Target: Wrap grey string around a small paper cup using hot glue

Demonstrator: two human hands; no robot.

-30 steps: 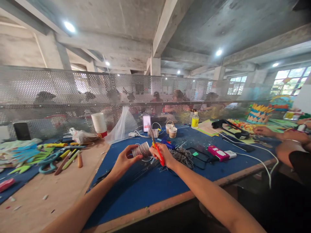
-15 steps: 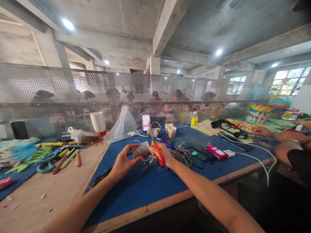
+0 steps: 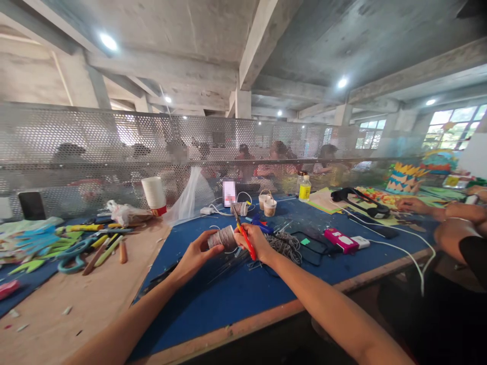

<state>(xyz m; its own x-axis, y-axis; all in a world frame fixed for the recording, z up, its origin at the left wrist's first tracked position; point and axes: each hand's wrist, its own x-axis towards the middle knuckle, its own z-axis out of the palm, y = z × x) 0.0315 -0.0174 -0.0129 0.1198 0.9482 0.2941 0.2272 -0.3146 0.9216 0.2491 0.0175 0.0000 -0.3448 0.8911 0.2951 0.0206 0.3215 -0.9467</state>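
Observation:
A small cup-shaped piece wrapped in grey-brown cord (image 3: 221,239) lies tilted on its side in the grip of my left hand (image 3: 196,255), thumb below and fingers over it. My right hand (image 3: 255,242) is closed on scissors with red-orange handles (image 3: 249,242), blades pointing up and away. Its fingertips are close to the cup's right end; whether they touch it I cannot tell. Just right of that hand lies a heap of grey cord (image 3: 284,246). Two small wrapped cups (image 3: 269,206) stand beyond, and another cord-wrapped piece (image 3: 239,208) sits before the propped phone (image 3: 229,193).
Stacked paper cups (image 3: 153,192), blue-handled scissors (image 3: 72,256) and several tools lie left. To the right are a yellow-labelled bottle (image 3: 305,188), a pink box (image 3: 340,240), black headphones (image 3: 375,209) and white cables. A co-worker's arm (image 3: 456,215) rests at far right. A perforated screen (image 3: 213,137) stands behind.
The scissors have tipped slightly, their blades now lower and leaning more to the left. Both hands stay almost in place, still holding the cup and scissors.

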